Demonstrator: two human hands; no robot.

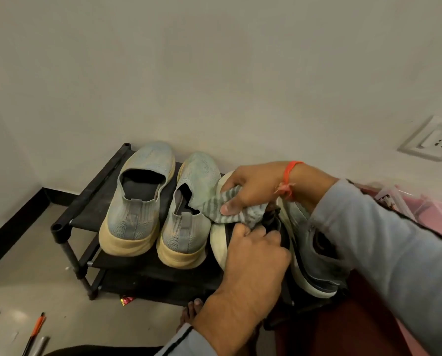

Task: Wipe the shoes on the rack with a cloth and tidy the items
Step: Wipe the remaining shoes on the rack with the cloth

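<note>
1. A black shoe rack (91, 201) stands on the floor against a pale wall, with a pair of light blue-grey knit slip-on shoes on its top shelf: the left one (135, 199) and the right one (186, 214) sit side by side, heels toward the camera.
2. Just right of that pair, a third shoe with a white sole (218, 242) is tipped on its side at the rack's top level.
3. The right hand (253, 188), with an orange thread (289, 176) at its wrist, presses a grey striped cloth (222, 206) onto this shoe, its thumb pinning the cloth.
4. The left hand (255, 250) has its fingers curled round the shoe's dark collar, just beneath the cloth.
5. A further grey shoe (314, 250) leans beside the hands on the right.
6. A white wall socket (433, 142) sits at far right; an orange-tipped tool (35, 330) lies on the floor at lower left.
</note>
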